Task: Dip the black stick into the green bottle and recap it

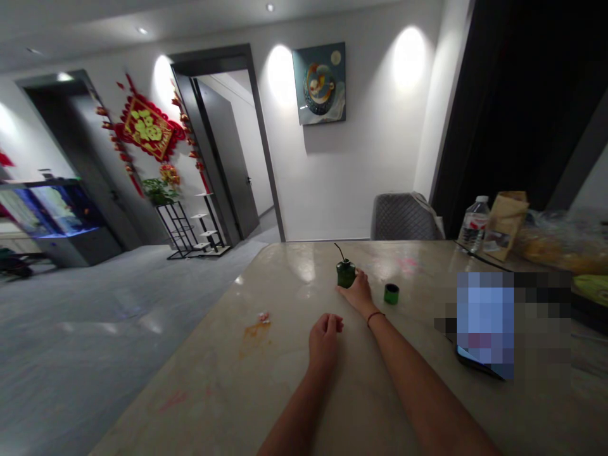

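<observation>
A small dark green bottle (346, 274) stands on the marble tabletop (199, 392), with a thin black stalk rising from its top. My right hand (358, 292) is against the bottle's lower side, fingers at its base; whether they grip it I cannot tell. A short green cylindrical cap (391, 293) stands just right of that hand, not touching it. My left hand (325, 339) rests on the table nearer me, fingers curled and holding nothing. It is closest to the bottle and to my right wrist, which wears a thin dark band.
An orange stain and a small crumpled scrap (263, 316) lie left of my hands. To the right are a blurred phone (479, 361), a water bottle (474, 225), a paper bag (506, 225) and a plastic bag (560, 244). A grey chair (403, 216) stands beyond the table.
</observation>
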The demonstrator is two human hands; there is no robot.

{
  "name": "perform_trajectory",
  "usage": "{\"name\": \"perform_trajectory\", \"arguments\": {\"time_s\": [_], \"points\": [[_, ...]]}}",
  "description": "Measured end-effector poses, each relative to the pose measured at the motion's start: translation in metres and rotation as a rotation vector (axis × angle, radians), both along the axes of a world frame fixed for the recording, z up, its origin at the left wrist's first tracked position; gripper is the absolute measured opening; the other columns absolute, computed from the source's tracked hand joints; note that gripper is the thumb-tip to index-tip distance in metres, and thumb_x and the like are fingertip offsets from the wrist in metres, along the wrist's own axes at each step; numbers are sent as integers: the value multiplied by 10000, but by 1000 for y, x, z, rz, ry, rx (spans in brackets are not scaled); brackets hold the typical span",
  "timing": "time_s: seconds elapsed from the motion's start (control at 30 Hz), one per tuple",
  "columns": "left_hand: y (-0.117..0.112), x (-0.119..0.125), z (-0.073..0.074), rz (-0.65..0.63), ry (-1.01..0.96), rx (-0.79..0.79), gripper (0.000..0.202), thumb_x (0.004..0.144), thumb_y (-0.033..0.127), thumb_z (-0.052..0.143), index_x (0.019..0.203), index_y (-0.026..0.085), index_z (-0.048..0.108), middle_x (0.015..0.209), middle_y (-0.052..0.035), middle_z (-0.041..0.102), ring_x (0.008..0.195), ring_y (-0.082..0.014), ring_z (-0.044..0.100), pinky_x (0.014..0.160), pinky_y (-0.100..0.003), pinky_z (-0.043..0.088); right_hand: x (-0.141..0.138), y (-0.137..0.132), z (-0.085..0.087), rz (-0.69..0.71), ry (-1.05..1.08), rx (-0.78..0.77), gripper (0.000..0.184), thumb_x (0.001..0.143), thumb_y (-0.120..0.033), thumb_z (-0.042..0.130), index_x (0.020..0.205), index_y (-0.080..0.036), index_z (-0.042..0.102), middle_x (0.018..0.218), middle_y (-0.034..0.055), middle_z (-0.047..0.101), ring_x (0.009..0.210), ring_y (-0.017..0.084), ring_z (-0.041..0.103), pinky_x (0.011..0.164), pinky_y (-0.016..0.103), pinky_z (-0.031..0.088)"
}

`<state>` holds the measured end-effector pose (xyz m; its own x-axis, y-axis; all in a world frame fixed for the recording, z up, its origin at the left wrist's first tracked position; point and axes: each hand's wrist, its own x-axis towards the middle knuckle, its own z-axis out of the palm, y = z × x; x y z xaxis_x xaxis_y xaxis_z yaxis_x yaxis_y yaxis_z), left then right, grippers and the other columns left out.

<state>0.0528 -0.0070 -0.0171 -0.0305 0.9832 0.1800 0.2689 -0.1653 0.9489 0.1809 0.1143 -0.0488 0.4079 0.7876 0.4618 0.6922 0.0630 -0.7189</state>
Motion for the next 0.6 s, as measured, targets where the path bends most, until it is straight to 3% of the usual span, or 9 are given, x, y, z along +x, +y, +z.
{"name": "perform_trajectory", "arguments": {"time_s": [0.23,0.43,0.6], "points": [[0,0,0,0,9,-5,322,776,367,346,664,159,564,626,-33,593,633,-140,563,608,-238,421,0,0,0,66,60,-63,730,592,-292,600,1237,-144,292,1066,121,568,955,245,562,832,345,430],[-1,0,1,-2,-4,-11,320,774,368,352,668,156,566,634,-38,600,632,-141,565,605,-238,425,-2,0,1,29,-53,-77,817,564,-379,634,1247,-76,304,1204,206,466,1123,314,445,930,371,364],[-1,1,2,-9,-31,-12,311,761,372,364,662,157,565,641,-40,603,623,-140,559,609,-242,427,-1,0,2,18,-60,-111,771,610,-416,612,1243,-81,325,1194,200,486,1100,302,474,917,362,372]]}}
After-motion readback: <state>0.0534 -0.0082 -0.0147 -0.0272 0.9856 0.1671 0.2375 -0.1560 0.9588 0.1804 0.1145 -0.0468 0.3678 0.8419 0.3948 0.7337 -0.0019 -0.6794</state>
